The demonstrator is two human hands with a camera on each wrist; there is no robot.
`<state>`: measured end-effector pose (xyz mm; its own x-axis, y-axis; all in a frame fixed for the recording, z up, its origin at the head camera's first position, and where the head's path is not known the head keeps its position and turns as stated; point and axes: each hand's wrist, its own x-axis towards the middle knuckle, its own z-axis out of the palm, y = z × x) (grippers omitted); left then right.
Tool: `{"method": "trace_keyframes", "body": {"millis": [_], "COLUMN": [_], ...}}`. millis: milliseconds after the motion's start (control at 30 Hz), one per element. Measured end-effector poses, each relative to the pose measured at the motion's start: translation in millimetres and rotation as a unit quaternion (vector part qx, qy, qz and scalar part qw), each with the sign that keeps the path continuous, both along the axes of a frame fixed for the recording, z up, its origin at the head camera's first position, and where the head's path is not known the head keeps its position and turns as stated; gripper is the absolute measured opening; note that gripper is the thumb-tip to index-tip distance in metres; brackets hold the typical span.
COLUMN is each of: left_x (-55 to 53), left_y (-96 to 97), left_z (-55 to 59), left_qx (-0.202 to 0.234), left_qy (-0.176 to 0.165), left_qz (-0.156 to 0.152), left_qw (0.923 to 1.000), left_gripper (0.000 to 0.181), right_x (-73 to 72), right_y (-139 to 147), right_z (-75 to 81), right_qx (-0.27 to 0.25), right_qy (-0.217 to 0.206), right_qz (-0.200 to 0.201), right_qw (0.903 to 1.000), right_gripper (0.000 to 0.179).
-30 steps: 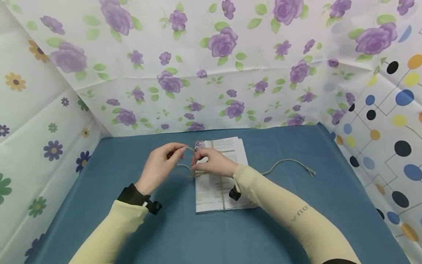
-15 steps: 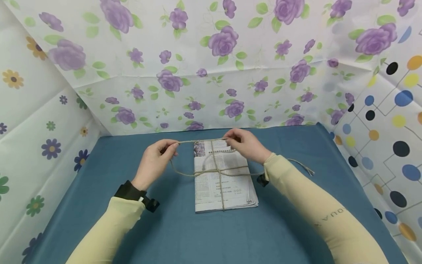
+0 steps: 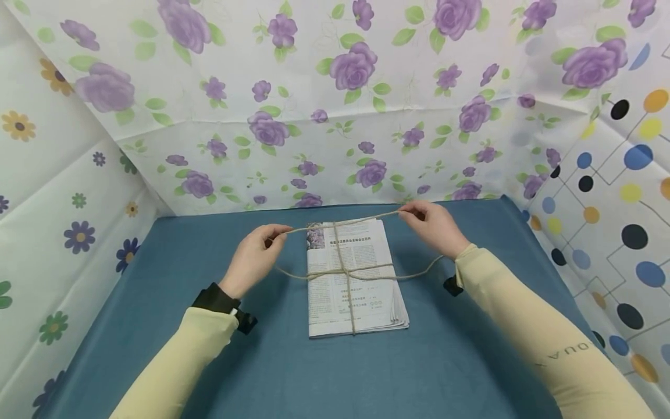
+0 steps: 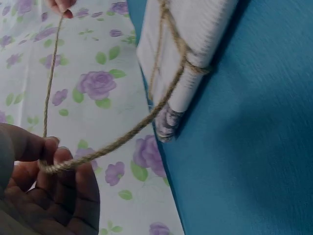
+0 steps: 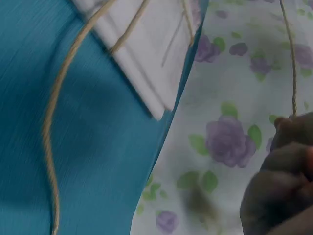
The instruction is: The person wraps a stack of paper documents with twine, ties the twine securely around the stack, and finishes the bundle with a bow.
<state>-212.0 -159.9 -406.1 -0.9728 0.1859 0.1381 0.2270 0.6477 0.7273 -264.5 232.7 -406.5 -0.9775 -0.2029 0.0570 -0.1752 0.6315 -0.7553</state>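
A stack of folded newspapers lies on the table, with twine crossing over its top lengthwise and crosswise. To its left, my left hand pinches the twine between thumb and forefinger; in the left wrist view a loop of twine runs from these fingers back to the stack. My right hand, beyond the stack's far right corner, pinches the same strand of twine near its end. That strand stretches between both hands above the far edge of the newspapers.
A blue cloth covers the table. Another length of twine trails off the stack's right side and passes under the right forearm. Patterned sheets hang as walls at the back, left and right.
My right hand has moved from beside the left hand out to the right, drawing the twine out between them. The left hand stays nearly in place, still pinching the twine.
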Motion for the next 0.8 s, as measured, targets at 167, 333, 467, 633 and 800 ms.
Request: {"method": "trace_keyframes", "body": {"millis": [167, 333, 467, 633, 800], "left_x": [-8.6, -15.5, -22.9, -27.6, -27.8], "left_y": [4.1, 9.5, 14.0, 19.9, 27.7], "left_z": [-11.0, -18.5, -24.8, -32.2, -37.3], "left_qx": [-0.026, -0.026, -0.029, -0.021, -0.013], "left_qy": [-0.025, -0.046, -0.045, -0.055, -0.065], "left_qz": [0.003, 0.007, 0.012, 0.025, 0.020], "left_qw": [0.9993, 0.9986, 0.9985, 0.9980, 0.9976], "left_gripper": [0.030, 0.030, 0.030, 0.030, 0.031], "right_x": [-2.9, -7.7, -12.8, -23.2, -33.7], "right_y": [14.8, 26.8, 31.5, 39.7, 51.0], "right_z": [-2.1, -8.4, -13.9, -26.4, -38.6], "right_qx": [0.044, 0.093, 0.156, 0.215, 0.229], "right_qy": [0.029, 0.020, 0.026, 0.036, 0.043], "right_qz": [-0.067, -0.075, -0.056, -0.053, -0.042], "right_qw": [0.9963, 0.9926, 0.9858, 0.9745, 0.9716], "right_gripper": [0.037, 0.037, 0.032, 0.029, 0.032]}}
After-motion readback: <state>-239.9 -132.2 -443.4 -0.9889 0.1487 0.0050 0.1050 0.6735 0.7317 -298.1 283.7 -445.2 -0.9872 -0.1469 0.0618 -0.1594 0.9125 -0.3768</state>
